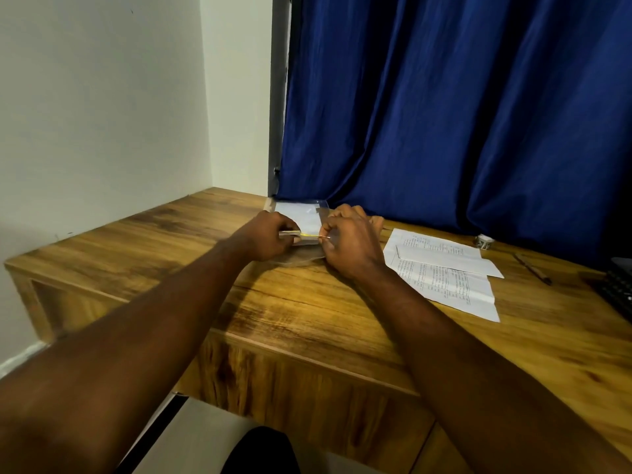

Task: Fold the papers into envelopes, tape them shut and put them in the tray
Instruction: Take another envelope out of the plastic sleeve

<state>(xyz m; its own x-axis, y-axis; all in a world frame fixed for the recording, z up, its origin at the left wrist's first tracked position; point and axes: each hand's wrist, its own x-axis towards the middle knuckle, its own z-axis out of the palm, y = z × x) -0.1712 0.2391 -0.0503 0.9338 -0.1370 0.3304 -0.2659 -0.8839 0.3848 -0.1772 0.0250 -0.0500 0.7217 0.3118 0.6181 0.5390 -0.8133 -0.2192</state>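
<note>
Held between both hands over a clear tray: a thin yellowish strip, probably tape, stretched almost level from hand to hand. Left hand with fingers closed, pinching the strip's left end along with a small pale flat piece, too small to identify. Right hand curled, fingers pinched shut on the strip's right end. Beneath and just behind the strip, lying in the tray, a folded white envelope, partly hidden by the knuckles; tray's transparent rim visible in front of the hands and at the far edge near the curtain. All of this set toward the back of a wooden surface, close to the corner. To the right of the right hand, flat on the surface, two sheets of paper with printed or written lines, one folded sheet overlapping the other, both apart from the tray. Further right, a pen lying slantwise, and behind it, against the fabric, a small roundish object, possibly a tape roll, too blurred to confirm. At the far right edge, a dark object, cut off by the frame. Behind everything, a deep blue curtain; to the left, a pale wall.
</note>
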